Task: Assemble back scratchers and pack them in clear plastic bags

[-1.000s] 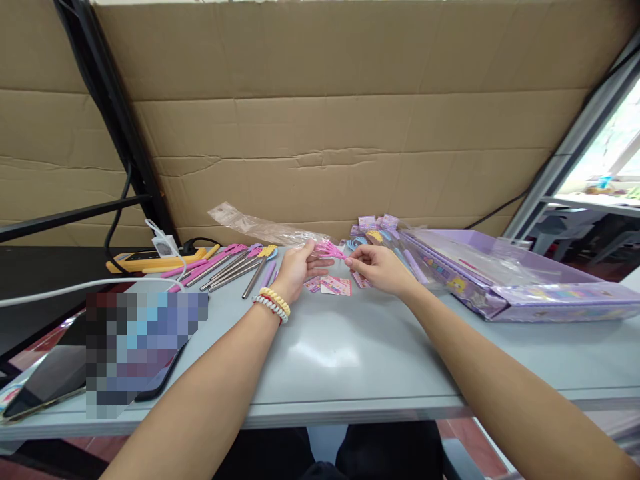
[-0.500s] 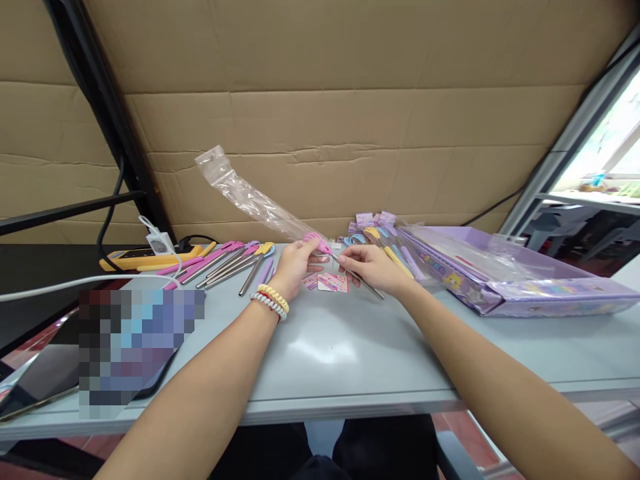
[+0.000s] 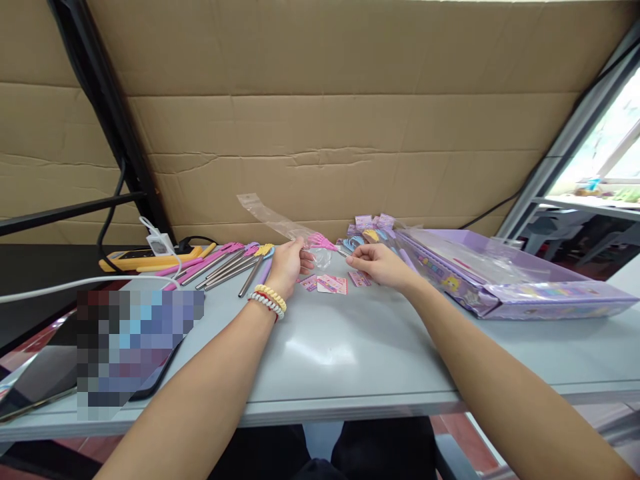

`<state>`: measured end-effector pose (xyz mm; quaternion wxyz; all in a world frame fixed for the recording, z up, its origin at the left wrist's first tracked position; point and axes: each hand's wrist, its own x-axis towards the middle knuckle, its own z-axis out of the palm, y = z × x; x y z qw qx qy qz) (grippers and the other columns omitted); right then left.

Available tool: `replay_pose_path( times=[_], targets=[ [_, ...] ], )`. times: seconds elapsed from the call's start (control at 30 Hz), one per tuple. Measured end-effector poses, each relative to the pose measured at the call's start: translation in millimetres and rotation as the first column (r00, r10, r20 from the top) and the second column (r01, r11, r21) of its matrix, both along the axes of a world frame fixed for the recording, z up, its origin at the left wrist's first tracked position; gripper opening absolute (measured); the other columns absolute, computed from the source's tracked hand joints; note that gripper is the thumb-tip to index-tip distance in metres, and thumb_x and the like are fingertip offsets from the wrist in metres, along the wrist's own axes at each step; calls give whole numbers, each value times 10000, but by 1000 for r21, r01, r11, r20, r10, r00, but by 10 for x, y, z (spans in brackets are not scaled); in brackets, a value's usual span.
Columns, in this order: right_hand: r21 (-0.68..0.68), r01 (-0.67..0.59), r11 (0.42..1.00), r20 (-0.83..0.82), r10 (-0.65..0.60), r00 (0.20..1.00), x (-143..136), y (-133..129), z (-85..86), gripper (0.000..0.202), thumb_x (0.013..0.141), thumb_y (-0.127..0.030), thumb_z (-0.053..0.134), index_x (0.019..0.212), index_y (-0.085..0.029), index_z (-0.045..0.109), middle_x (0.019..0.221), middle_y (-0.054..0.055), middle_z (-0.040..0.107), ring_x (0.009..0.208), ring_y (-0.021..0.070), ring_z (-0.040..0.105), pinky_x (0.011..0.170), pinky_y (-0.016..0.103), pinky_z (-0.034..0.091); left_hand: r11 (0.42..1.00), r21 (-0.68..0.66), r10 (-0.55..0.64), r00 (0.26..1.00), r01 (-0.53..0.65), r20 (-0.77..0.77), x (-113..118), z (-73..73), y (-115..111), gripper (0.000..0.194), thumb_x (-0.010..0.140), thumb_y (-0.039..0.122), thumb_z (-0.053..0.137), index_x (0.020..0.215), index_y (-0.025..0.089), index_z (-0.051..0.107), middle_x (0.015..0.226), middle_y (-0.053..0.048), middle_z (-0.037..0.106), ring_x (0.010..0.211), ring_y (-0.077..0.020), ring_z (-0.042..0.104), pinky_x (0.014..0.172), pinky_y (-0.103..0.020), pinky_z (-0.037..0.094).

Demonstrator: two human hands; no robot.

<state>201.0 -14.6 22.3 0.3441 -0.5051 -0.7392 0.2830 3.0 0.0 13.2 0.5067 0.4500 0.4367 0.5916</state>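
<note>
A clear plastic sleeve (image 3: 275, 218) slants up and left from my left hand (image 3: 291, 265), which is closed on it near its lower end. Right beside those fingers shows the pink hand-shaped head (image 3: 321, 242) of a metal stick, partly behind clear plastic. My right hand (image 3: 376, 263) pinches the metal shaft just below the pink head; the rest of the shaft is hidden. Small pink printed cards (image 3: 332, 285) lie on the table below and between my hands, and another (image 3: 359, 279) is under my right hand.
Several sticks with coloured heads (image 3: 235, 264) lie at left, beside a yellow power strip (image 3: 150, 258) with a white cable. A blurred-out device (image 3: 143, 347) is at front left. Packaged sticks (image 3: 373, 235) and a purple box (image 3: 555, 301) stand on the right of the grey table (image 3: 320, 363).
The sleeve's free end has dropped and shifted right. My right hand has moved slightly right, and the metal shaft no longer shows below it. A card under it has come into view.
</note>
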Motion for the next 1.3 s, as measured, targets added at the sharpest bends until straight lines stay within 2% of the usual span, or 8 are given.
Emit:
replay_pose_path(
  times=[0.23, 0.37, 0.43, 0.5, 0.7, 0.9, 1.07, 1.3],
  targets=[
    [64, -106, 992, 218, 90, 972, 102, -51, 58, 479, 742, -554, 560, 520, -181, 358, 481, -47, 336, 470, 67, 287, 456, 231, 213, 980, 8, 199, 974, -199, -107, -81, -22, 52, 184, 791, 277, 434, 643, 180, 486, 628, -16, 597, 425, -91, 490, 414, -208, 335],
    [176, -13, 984, 71, 1, 998, 111, -55, 72, 479, 779, -558, 510, 528, -192, 330, 460, -55, 298, 461, 68, 256, 466, 243, 202, 990, -41, -138, 961, 132, -241, -82, -37, 3, 209, 745, 247, 467, 548, 179, 476, 519, -7, 533, 401, -99, 475, 405, -212, 314],
    [222, 44, 974, 28, -51, 998, 108, -45, 68, 481, 786, -567, 491, 530, -193, 328, 462, -51, 303, 462, 70, 262, 467, 245, 204, 954, -71, -296, 873, 292, -387, -67, -77, -13, 269, 739, 264, 481, 483, 181, 474, 472, -15, 512, 396, -111, 469, 415, -225, 312],
    [249, 75, 965, 33, -86, 996, 105, -30, 53, 484, 789, -570, 484, 531, -192, 328, 473, -47, 309, 468, 71, 271, 470, 245, 208, 940, -87, -320, 766, 329, -557, -61, -135, -6, 323, 727, 304, 517, 429, 188, 477, 429, -19, 494, 387, -117, 439, 431, -242, 305],
    [271, 71, 960, 100, -102, 990, 79, -6, 0, 477, 799, -550, 478, 540, -188, 305, 517, -45, 279, 493, 72, 249, 472, 237, 214, 990, 112, 39, 594, 86, -804, -123, -206, 73, 414, 714, 462, 557, 393, 210, 487, 415, -43, 500, 492, -193, 502, 576, -302, 361],
    [387, 115, 915, 88, -160, 983, 59, -27, 6, 446, 804, -512, 471, 546, -188, 305, 544, -34, 276, 522, 82, 252, 485, 241, 219, 956, 231, 292, 494, -182, -819, -286, -96, 116, 155, 694, 329, 566, 615, 202, 605, 741, -146, 663, 873, -314, 602, 788, -372, 399],
    [455, 105, 884, 129, -182, 975, 57, -32, 0, 425, 809, -481, 469, 542, -189, 315, 529, -33, 256, 518, 87, 241, 489, 246, 218, 911, 245, 334, 247, -331, -910, -492, -46, 174, 358, 728, 325, 489, 963, 102, 641, 1083, -250, 590, 1045, -379, 530, 837, -438, 397],
    [457, 91, 885, 166, -186, 969, 50, -40, -11, 417, 811, -490, 464, 545, -190, 347, 523, -32, 280, 511, 94, 253, 495, 250, 235, 773, 104, 330, 257, -626, -908, -921, 16, 287, 623, 691, 478, 521, 1137, 47, 581, 1291, -291, 436, 1216, -416, 373, 933, -490, 324]
  ],
)
